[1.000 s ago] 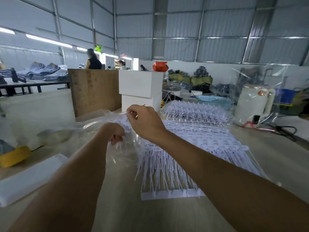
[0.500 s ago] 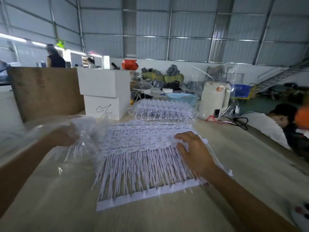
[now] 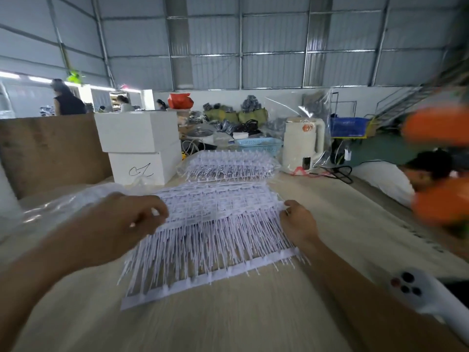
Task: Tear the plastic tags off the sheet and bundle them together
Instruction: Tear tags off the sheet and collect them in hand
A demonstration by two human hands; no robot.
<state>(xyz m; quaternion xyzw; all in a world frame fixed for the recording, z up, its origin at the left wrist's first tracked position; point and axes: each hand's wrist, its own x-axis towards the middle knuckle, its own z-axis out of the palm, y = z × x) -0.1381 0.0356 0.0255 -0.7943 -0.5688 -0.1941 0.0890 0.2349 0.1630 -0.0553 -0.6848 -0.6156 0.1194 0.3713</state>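
Both hands are on the sheet [image 3: 215, 224], one at each side edge, so the step in hand looks like taking hold of it before a row of tags is torn away. The left hand [image 3: 121, 222] curls its fingers over the left edge, about where the tag heads meet the stems, and seems to pinch it. The right hand [image 3: 298, 222] nips the right edge between thumb and fingertips at the same height. Neither hand is spread flat.

The sheet lies on the table [image 3: 228, 321], straight in front of the person, its plain base strip nearest them. It is white plastic: rows of small rectangular heads fill the far half, and long thin stems run down like a comb to the strip. Some stems at the lower corners splay loose.

Next, I judge, one hand must pin the sheet while the other pulls a row free along its joints, with a clean, even tug so the thin stems do not bend or scatter.

A stack [image 3: 228, 165] of more sheets sits just behind, wrapped in clear film.
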